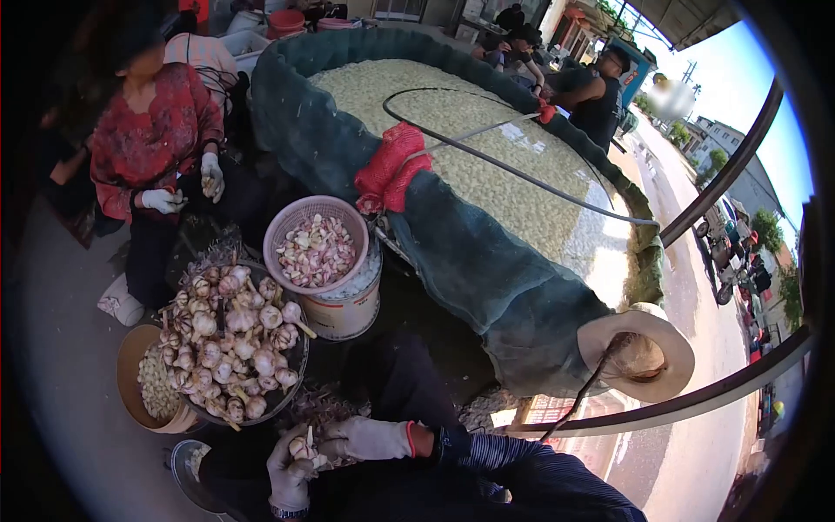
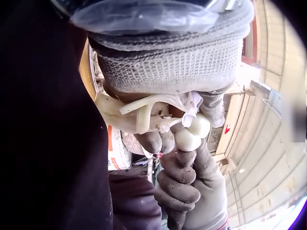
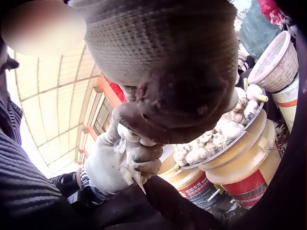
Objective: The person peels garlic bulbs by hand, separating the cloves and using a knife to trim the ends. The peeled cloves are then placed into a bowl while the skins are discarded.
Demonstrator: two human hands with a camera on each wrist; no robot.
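Note:
Both hands wear whitish gloves with dirty fingers and meet over the lap. My left hand [image 1: 289, 474] grips a partly peeled garlic bulb [image 1: 303, 447], its husk [image 2: 144, 112] and stem strips hanging loose. Bare white garlic cloves [image 2: 188, 139] show at its side in the left wrist view. My right hand [image 1: 372, 438] comes in from the right with curled fingers [image 2: 177, 184], its thumb and forefinger pinching at those cloves. In the right wrist view its dark fingertips cover part of the bulb, while the left hand [image 3: 103, 165] holds it from below.
A heaped basin of garlic bulbs [image 1: 230, 339] stands ahead, beside a tub of peeled cloves [image 1: 156, 387]. A pink basket of cloves [image 1: 315, 242] sits on a white bucket [image 1: 348, 313]. Behind is a large green-lined vat [image 1: 470, 261]; a hat [image 1: 639, 352] hangs at right. Another person [image 1: 152, 130] sits left.

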